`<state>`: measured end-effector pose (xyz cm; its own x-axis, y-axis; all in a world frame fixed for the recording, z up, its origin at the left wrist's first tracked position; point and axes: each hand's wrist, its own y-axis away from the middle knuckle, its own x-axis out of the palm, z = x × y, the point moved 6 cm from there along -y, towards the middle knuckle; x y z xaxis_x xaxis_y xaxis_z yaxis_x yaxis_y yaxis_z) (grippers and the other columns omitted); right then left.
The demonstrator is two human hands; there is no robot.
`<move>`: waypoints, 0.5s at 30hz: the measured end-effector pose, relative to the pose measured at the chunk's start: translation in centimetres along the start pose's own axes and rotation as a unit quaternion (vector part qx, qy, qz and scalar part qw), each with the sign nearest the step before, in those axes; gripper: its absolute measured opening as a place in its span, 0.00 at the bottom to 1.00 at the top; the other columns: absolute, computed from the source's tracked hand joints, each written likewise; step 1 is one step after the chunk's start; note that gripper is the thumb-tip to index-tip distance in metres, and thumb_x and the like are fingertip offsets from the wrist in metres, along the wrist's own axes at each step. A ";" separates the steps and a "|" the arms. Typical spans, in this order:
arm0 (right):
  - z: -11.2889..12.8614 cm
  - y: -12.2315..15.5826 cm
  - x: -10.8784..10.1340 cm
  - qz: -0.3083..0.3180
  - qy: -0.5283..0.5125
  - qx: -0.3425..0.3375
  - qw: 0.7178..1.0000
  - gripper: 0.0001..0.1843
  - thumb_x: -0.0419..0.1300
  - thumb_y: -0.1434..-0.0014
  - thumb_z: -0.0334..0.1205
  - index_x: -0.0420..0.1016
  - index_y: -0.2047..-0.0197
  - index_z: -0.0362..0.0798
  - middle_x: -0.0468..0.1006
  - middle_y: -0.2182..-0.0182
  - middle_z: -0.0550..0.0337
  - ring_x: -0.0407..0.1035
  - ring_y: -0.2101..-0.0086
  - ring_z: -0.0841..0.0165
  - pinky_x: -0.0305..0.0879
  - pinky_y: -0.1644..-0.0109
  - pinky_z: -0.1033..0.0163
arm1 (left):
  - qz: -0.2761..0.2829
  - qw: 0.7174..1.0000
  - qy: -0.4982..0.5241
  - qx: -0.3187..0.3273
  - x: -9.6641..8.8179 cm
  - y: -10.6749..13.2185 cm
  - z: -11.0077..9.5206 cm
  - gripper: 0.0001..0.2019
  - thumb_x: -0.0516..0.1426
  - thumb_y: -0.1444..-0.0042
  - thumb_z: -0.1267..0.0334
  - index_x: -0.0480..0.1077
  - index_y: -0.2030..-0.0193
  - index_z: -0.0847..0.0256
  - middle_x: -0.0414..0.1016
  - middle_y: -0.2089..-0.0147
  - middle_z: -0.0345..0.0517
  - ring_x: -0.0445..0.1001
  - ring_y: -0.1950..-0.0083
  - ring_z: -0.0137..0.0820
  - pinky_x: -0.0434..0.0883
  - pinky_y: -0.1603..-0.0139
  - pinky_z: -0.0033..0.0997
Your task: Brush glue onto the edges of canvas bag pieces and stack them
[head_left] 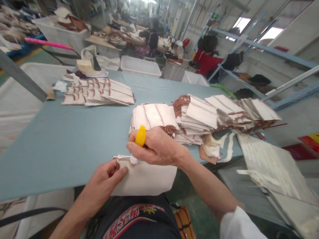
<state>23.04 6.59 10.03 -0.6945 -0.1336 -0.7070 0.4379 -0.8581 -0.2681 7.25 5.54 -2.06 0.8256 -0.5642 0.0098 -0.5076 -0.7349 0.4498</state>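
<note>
Fingers of the right hand (157, 146) are gripping a yellow-handled tool (141, 135) in a closed fist, probably for firm control, while its white end (134, 160) is pointing down at the top edge of a pale panel (149, 179). This panel is lying along the near side of the blue table (74, 142), its lower part overhanging in front of the dark apron (139, 220). The left hand (107, 176) is pinching the panel's left corner, thumb on top and fingers curled narrow, presumably steadying it. A stack of pale pieces (154, 114) is sitting just beyond the right hand, perhaps for easy reach. The fist is hiding the tool's middle, the panel is covering some left fingertips, and whether the white end is touching the panel is staying unclear; the background is blurring
</note>
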 end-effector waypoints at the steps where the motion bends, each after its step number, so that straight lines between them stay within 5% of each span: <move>1: 0.3 -0.7 0.3 0.025 0.056 -0.016 0.998 0.15 0.55 0.27 0.43 0.69 0.68 0.52 0.63 0.79 0.69 0.55 0.78 0.71 0.48 0.70 0.62 | 0.003 1.000 -0.003 -0.001 0.3 0.0 0.1 0.26 0.69 0.54 0.34 0.75 0.69 0.57 0.76 0.74 0.40 0.71 0.72 0.34 0.69 0.74 0.29; 6: 0.4 -3.0 2.2 0.024 0.198 -0.038 0.979 0.10 0.61 0.28 0.47 0.74 0.62 0.53 0.67 0.81 0.68 0.54 0.80 0.69 0.42 0.73 0.58 | -0.013 0.999 -0.026 0.016 0.9 -0.4 -0.1 0.23 0.68 0.52 0.37 0.71 0.74 0.55 0.74 0.74 0.40 0.72 0.70 0.36 0.72 0.72 0.32; 11: -0.6 -2.9 2.8 -0.065 0.123 -0.041 0.989 0.15 0.53 0.23 0.49 0.74 0.58 0.50 0.76 0.75 0.63 0.67 0.76 0.68 0.55 0.71 0.61 | -0.013 1.000 0.004 0.004 0.6 -0.6 0.1 0.21 0.69 0.51 0.41 0.70 0.73 0.54 0.72 0.75 0.39 0.74 0.69 0.39 0.74 0.71 0.34; 15: -1.9 -0.9 1.2 -0.178 0.009 -0.043 0.983 0.16 0.50 0.23 0.44 0.72 0.60 0.50 0.78 0.70 0.62 0.71 0.74 0.71 0.63 0.68 0.65 | -0.017 0.998 0.058 -0.032 0.0 -0.6 0.7 0.21 0.71 0.55 0.43 0.74 0.65 0.56 0.77 0.71 0.39 0.76 0.69 0.39 0.75 0.70 0.34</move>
<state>22.88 8.13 8.19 -0.8022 0.1776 -0.5700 0.2160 -0.8038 -0.5543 7.39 5.78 -2.96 0.8671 -0.4891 0.0942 -0.4645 -0.7256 0.5076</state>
